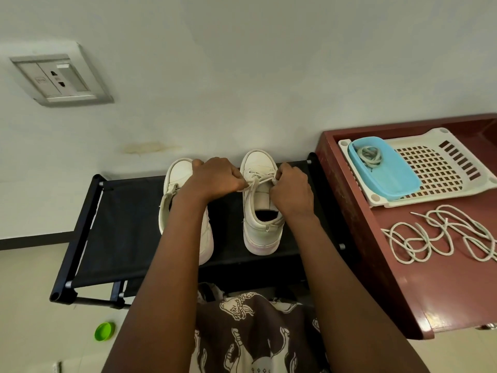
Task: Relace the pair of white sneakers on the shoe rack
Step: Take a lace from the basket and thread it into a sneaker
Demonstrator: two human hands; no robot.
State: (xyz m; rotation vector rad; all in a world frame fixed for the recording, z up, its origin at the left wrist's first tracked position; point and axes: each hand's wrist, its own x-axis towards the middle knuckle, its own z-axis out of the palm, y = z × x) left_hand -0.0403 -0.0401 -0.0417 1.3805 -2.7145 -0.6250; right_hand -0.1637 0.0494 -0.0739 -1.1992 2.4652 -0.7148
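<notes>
The left hand [215, 176] and right hand [291, 191] each pinch a lace [256, 181] end, flanking the right sneaker [262, 232], whose length runs straight away from the person.

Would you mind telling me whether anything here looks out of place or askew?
The left sneaker appears tipped onto its side, while the right sneaker stands upright on the shoe rack. A loose lace sprawls tangled across the red-brown table, and a green lid lies on the floor.

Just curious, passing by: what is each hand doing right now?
Left hand: pinches the off-white cord lace of the white sneaker on the right.
Right hand: pinches that lace too.
</notes>
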